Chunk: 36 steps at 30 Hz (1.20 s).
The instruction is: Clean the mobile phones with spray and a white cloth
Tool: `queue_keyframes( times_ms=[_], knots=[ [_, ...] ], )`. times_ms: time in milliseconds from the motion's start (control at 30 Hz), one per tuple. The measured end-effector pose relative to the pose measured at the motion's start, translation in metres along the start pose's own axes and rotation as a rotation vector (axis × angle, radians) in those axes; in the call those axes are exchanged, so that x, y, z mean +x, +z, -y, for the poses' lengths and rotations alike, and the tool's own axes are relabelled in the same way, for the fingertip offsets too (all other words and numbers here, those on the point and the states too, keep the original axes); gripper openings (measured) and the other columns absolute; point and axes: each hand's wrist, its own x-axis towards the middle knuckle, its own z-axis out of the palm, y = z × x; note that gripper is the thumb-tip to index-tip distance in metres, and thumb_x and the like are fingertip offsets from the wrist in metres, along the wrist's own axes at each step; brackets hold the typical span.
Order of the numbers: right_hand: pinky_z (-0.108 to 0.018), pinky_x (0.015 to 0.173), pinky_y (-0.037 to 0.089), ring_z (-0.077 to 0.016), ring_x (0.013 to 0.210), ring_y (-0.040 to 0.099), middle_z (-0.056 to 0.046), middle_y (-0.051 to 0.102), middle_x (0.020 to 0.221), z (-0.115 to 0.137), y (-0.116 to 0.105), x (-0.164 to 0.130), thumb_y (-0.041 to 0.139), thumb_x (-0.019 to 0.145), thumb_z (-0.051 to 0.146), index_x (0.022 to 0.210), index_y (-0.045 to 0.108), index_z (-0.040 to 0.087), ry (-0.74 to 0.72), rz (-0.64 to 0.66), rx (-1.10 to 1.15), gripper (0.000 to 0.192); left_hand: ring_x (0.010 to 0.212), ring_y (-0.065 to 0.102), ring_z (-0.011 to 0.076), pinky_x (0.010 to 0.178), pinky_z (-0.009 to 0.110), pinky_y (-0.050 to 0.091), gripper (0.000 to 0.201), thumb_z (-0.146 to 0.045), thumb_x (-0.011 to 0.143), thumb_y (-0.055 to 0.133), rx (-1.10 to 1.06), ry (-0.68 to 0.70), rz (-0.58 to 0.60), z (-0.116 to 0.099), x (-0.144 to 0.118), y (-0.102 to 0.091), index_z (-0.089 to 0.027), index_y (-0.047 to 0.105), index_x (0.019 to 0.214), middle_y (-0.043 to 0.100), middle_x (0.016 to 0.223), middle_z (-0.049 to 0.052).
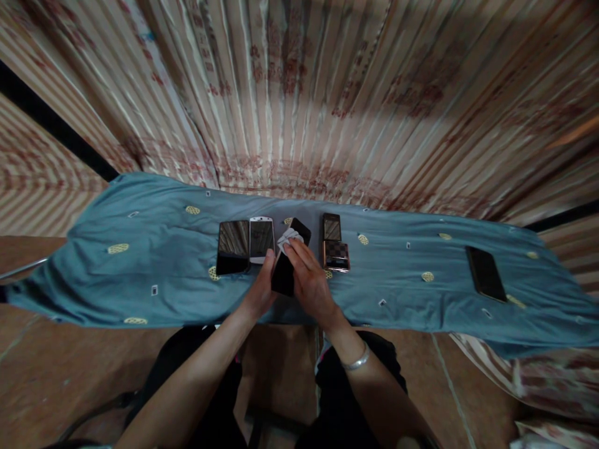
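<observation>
A dark smartphone [283, 278] is tilted up in front of me, gripped along its left edge by my left hand [262, 290]. Its far end is partly covered by a crumpled white cloth or tissue [289, 236]. My right hand [309, 277] presses that white piece against the phone's surface with its fingertips. Just left of my left thumb lies a white smartphone [261, 239], screen up, beside a larger black smartphone [233, 247] with a reflective screen. To the right of my right hand is a small flip-style phone [335, 255] with a checkered lower half.
A teal cloth with pineapple prints [397, 274] covers the long narrow table. Another dark phone [485, 273] lies far to the right. Patterned curtains [299, 112] hang right behind the table. Below its front edge are my knees and a brown tiled floor [435, 386].
</observation>
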Motion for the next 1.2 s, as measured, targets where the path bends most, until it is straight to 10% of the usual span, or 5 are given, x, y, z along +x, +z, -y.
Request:
queue_keyframes(
  times_ms=[500,1200],
  knots=[
    [-0.054,0.126,0.036,-0.0231,0.154,0.035,-0.010,0.047,0.161,-0.024,-0.007,0.008,0.032,0.096,0.005,0.160,0.037,0.023,0.140,-0.062,-0.042,0.066,0.110,0.072,0.0297,0.096,0.042,0.058,0.041,-0.046,0.097,0.060,0.120,-0.040,0.022,0.008,-0.005,-0.005,-0.013,0.077,0.117,0.080,0.108,0.010],
    [-0.051,0.123,0.042,-0.0230,0.146,0.048,-0.013,0.055,0.153,-0.027,-0.003,0.002,0.036,0.095,0.006,0.154,0.047,0.022,0.155,-0.060,0.017,0.062,0.098,0.076,0.0246,0.093,0.039,0.059,0.046,-0.040,0.105,0.044,0.001,-0.076,-0.001,-0.010,-0.007,0.004,-0.015,0.065,0.138,0.079,0.112,0.012]
  ],
)
